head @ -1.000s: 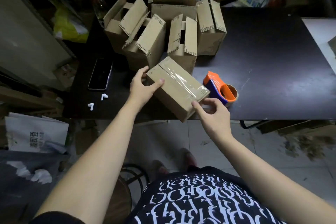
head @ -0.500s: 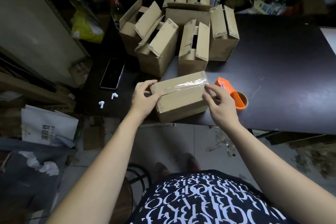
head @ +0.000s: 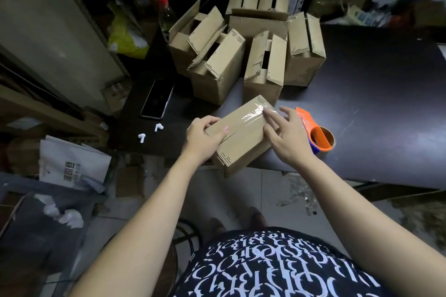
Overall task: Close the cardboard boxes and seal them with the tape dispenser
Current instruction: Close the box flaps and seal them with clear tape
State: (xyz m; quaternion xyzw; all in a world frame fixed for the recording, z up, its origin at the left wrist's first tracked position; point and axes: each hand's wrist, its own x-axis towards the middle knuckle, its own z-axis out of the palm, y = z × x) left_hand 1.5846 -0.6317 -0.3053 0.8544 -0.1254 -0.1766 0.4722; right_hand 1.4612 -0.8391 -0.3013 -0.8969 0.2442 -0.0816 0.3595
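Here, the cardboard box [head: 241, 137] lies closed at the front of the surface [head: 374, 103], its near corner jutting past the edge. Our left hand [head: 205, 138] grips the near end, fingers curled round the side and thumb on top, which we judge keeps the flaps down and stops the box from sliding. Our right hand [head: 288, 138] is spread with fingers straight, its fingertips pressing the clear tape [head: 254, 114] onto the far end of the seam, apparently to bed it down. Whether the tape runs the whole seam we cannot tell; only the far part glints. The orange tape dispenser [head: 317, 134] rests just beside the right hand, handy for the next seal. Behind stand the open boxes [head: 217, 67], flaps up, not yet closed. A phone [head: 158, 99] and two white earbuds [head: 149, 132] lie off to the left, away from the work.
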